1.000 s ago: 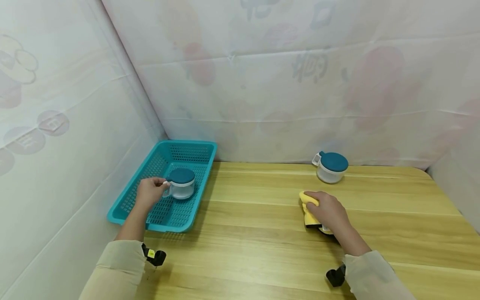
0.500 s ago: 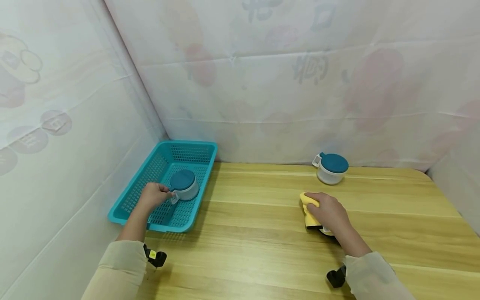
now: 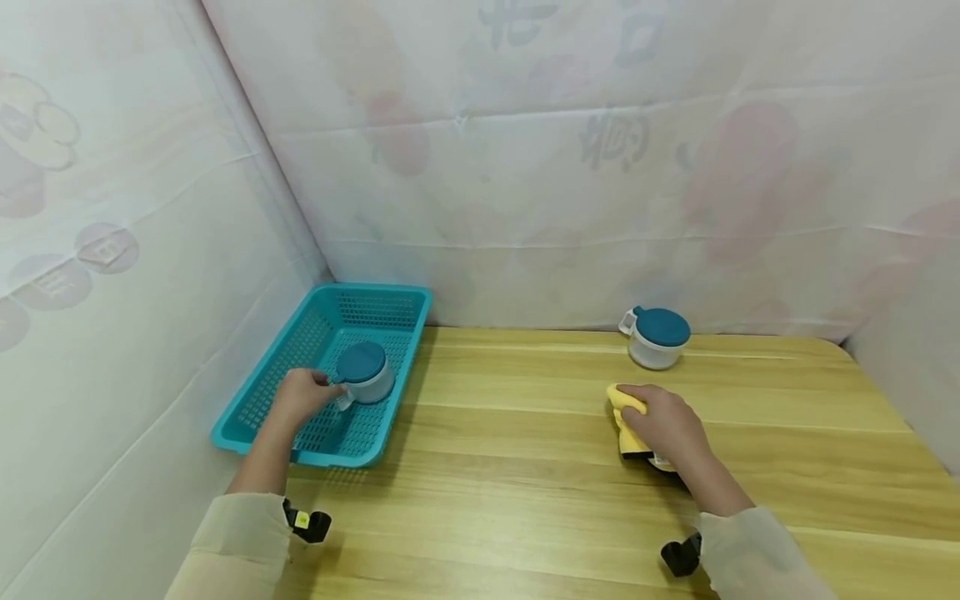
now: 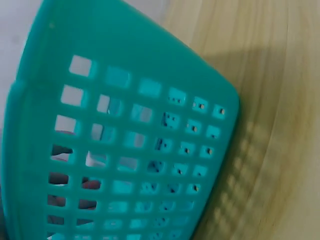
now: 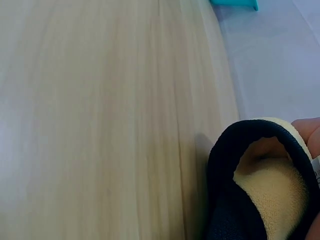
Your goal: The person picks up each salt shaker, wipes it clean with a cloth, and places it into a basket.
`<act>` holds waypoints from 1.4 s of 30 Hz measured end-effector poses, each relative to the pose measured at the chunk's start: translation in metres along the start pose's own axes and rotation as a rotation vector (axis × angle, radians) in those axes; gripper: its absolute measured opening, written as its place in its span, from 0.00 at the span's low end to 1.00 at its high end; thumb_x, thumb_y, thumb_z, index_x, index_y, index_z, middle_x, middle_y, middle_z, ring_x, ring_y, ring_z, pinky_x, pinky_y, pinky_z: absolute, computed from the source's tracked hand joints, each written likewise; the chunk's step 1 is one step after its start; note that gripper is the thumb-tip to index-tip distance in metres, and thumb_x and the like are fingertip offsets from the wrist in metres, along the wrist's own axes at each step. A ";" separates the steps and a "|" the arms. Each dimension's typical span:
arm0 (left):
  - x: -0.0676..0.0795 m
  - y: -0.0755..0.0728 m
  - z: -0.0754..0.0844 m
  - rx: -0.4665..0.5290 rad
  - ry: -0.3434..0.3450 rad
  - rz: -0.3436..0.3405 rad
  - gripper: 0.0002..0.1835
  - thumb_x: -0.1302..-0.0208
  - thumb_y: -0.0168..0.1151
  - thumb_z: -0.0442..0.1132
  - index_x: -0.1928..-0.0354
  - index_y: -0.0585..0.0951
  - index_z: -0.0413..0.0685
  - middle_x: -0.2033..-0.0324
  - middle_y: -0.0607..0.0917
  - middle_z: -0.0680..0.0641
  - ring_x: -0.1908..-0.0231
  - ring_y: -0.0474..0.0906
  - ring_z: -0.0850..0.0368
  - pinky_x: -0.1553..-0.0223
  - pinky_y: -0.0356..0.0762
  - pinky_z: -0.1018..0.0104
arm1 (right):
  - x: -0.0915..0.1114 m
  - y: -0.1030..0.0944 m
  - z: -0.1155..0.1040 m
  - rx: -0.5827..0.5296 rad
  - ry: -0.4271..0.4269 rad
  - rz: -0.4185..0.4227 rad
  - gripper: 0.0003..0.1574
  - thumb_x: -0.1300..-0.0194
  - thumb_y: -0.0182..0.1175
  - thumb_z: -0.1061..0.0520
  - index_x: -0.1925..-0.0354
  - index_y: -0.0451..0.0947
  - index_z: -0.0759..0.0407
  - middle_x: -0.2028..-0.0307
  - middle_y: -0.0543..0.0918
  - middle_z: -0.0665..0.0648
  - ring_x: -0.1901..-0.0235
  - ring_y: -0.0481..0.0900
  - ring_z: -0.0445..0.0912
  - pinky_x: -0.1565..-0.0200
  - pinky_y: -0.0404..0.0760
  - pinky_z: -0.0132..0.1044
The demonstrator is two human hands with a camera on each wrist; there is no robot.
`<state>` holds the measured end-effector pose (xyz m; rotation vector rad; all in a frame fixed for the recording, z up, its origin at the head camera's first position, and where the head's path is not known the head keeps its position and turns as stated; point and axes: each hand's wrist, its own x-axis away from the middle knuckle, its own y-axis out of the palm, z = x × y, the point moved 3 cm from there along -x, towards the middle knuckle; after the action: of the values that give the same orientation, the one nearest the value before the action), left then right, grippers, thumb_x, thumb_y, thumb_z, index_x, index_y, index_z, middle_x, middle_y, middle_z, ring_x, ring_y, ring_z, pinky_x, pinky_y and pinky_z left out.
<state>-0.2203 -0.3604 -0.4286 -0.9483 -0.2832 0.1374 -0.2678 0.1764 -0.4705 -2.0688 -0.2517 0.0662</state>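
Observation:
In the head view a small clear jar (image 3: 371, 386) with a round blue lid and a side handle sits upright in the turquoise mesh basket (image 3: 262, 360). My left hand (image 3: 297, 395) reaches over the basket's left side and pinches that handle with thumb and fingers. The basket wall (image 4: 125, 90) hides most of this hand in the left wrist view. On the right, my right hand (image 3: 670, 423) grips a bunched yellow cloth (image 3: 624, 410) above the table. The right wrist view shows the cloth's fleecy inner side (image 5: 275, 200) and black edging curled into a loop.
A matching blue-lidded jar (image 3: 657, 343) stands at the back of the wooden table (image 3: 480, 467), beyond my right hand. Pale printed curtains (image 3: 495, 192) close off the back and both sides. The basket stands in the left back corner against the curtain.
The left-hand jar has turned, its handle swinging toward the near side, and my left hand has shifted slightly nearer with it. The right hand keeps its grip on the cloth.

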 end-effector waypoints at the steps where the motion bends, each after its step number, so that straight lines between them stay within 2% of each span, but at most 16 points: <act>1: 0.002 -0.002 0.001 -0.009 -0.001 0.012 0.20 0.32 0.61 0.48 0.70 0.77 0.35 0.77 0.75 0.38 0.74 0.71 0.44 0.73 0.73 0.57 | 0.001 -0.002 0.002 0.000 0.004 0.004 0.28 0.31 0.55 0.51 0.34 0.73 0.55 0.38 0.74 0.71 0.61 0.78 0.53 0.65 0.76 0.43; 3: 0.008 -0.007 0.005 -0.020 -0.003 0.037 0.27 0.31 0.60 0.50 0.50 0.77 0.27 0.57 0.79 0.27 0.56 0.76 0.33 0.59 0.80 0.47 | 0.004 -0.006 0.005 0.005 0.009 0.013 0.28 0.31 0.55 0.51 0.34 0.73 0.55 0.38 0.74 0.71 0.64 0.77 0.51 0.67 0.75 0.42; 5: 0.015 -0.013 0.008 -0.011 -0.005 0.066 0.36 0.29 0.58 0.51 0.33 0.66 0.26 0.37 0.70 0.25 0.39 0.67 0.28 0.47 0.75 0.39 | 0.008 -0.010 0.008 0.013 0.011 0.022 0.28 0.31 0.56 0.51 0.35 0.74 0.55 0.38 0.74 0.71 0.63 0.77 0.52 0.67 0.75 0.42; 9: 0.029 -0.025 0.020 0.045 0.008 0.137 0.37 0.27 0.54 0.54 0.29 0.63 0.31 0.33 0.68 0.29 0.34 0.63 0.31 0.41 0.70 0.37 | 0.015 -0.018 0.016 0.034 0.018 0.030 0.29 0.31 0.55 0.50 0.34 0.73 0.56 0.38 0.74 0.71 0.57 0.78 0.58 0.63 0.78 0.49; 12: 0.038 -0.027 0.036 0.132 0.056 0.192 0.37 0.28 0.54 0.55 0.27 0.62 0.39 0.30 0.67 0.34 0.31 0.62 0.35 0.38 0.69 0.39 | 0.022 -0.023 0.026 0.058 0.031 0.039 0.29 0.31 0.55 0.50 0.34 0.73 0.57 0.39 0.74 0.72 0.55 0.78 0.59 0.62 0.78 0.51; 16: 0.048 -0.020 0.062 0.276 0.168 0.270 0.34 0.29 0.57 0.54 0.26 0.63 0.49 0.31 0.70 0.41 0.31 0.64 0.41 0.36 0.70 0.44 | 0.033 -0.029 0.041 0.089 0.055 0.045 0.29 0.31 0.56 0.50 0.35 0.73 0.57 0.39 0.74 0.73 0.52 0.78 0.65 0.63 0.79 0.53; 19: 0.053 -0.012 0.083 0.349 0.279 0.316 0.30 0.30 0.60 0.49 0.29 0.68 0.50 0.35 0.74 0.41 0.34 0.69 0.43 0.37 0.72 0.48 | 0.042 -0.033 0.054 0.104 0.069 0.042 0.29 0.31 0.56 0.50 0.35 0.73 0.58 0.39 0.73 0.74 0.47 0.75 0.70 0.63 0.79 0.56; 21: 0.055 -0.005 0.097 0.376 0.357 0.327 0.28 0.31 0.62 0.46 0.31 0.70 0.47 0.37 0.77 0.41 0.36 0.72 0.44 0.38 0.73 0.51 | 0.048 -0.035 0.061 0.115 0.070 0.047 0.29 0.31 0.56 0.51 0.35 0.73 0.59 0.39 0.73 0.74 0.48 0.76 0.70 0.65 0.79 0.53; 25: 0.056 0.015 0.121 0.420 0.471 0.296 0.26 0.33 0.64 0.39 0.34 0.74 0.45 0.40 0.79 0.41 0.38 0.75 0.46 0.39 0.74 0.53 | 0.056 -0.038 0.072 0.125 0.082 0.053 0.29 0.31 0.57 0.51 0.36 0.73 0.60 0.40 0.73 0.77 0.67 0.79 0.58 0.75 0.71 0.41; 27: 0.055 0.027 0.132 0.440 0.496 0.262 0.25 0.33 0.64 0.38 0.35 0.74 0.46 0.41 0.80 0.42 0.39 0.76 0.47 0.39 0.75 0.52 | 0.059 -0.040 0.077 0.118 0.092 0.049 0.29 0.31 0.55 0.51 0.35 0.72 0.61 0.40 0.72 0.78 0.78 0.74 0.52 0.80 0.67 0.39; 30: 0.051 0.045 0.146 0.480 0.517 0.209 0.24 0.33 0.64 0.37 0.36 0.76 0.47 0.43 0.82 0.43 0.40 0.77 0.47 0.39 0.75 0.51 | 0.064 -0.041 0.085 0.111 0.118 0.047 0.30 0.30 0.54 0.51 0.34 0.70 0.61 0.40 0.71 0.78 0.85 0.64 0.47 0.83 0.63 0.38; 31: 0.048 0.051 0.151 0.492 0.514 0.190 0.23 0.33 0.64 0.38 0.36 0.76 0.47 0.43 0.82 0.43 0.40 0.77 0.47 0.39 0.75 0.52 | 0.065 -0.041 0.088 0.104 0.131 0.044 0.30 0.29 0.53 0.51 0.33 0.70 0.61 0.40 0.71 0.78 0.87 0.62 0.47 0.85 0.62 0.38; 36: 0.032 0.079 0.171 0.561 0.497 0.072 0.22 0.32 0.64 0.38 0.38 0.77 0.47 0.44 0.82 0.45 0.41 0.78 0.49 0.40 0.76 0.56 | 0.073 -0.042 0.102 0.092 0.175 0.038 0.31 0.28 0.51 0.49 0.32 0.68 0.62 0.47 0.76 0.74 0.88 0.62 0.46 0.85 0.63 0.38; 42: 0.012 0.105 0.193 0.642 0.482 -0.057 0.21 0.32 0.64 0.40 0.39 0.78 0.48 0.43 0.82 0.49 0.43 0.79 0.55 0.44 0.79 0.63 | 0.078 -0.037 0.104 0.077 0.162 0.073 0.31 0.28 0.53 0.51 0.33 0.69 0.63 0.44 0.73 0.79 0.87 0.64 0.46 0.83 0.64 0.38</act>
<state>-0.2655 -0.1467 -0.4061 -0.3138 0.1791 -0.0564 -0.2134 0.2992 -0.4847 -1.9940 -0.0732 -0.0473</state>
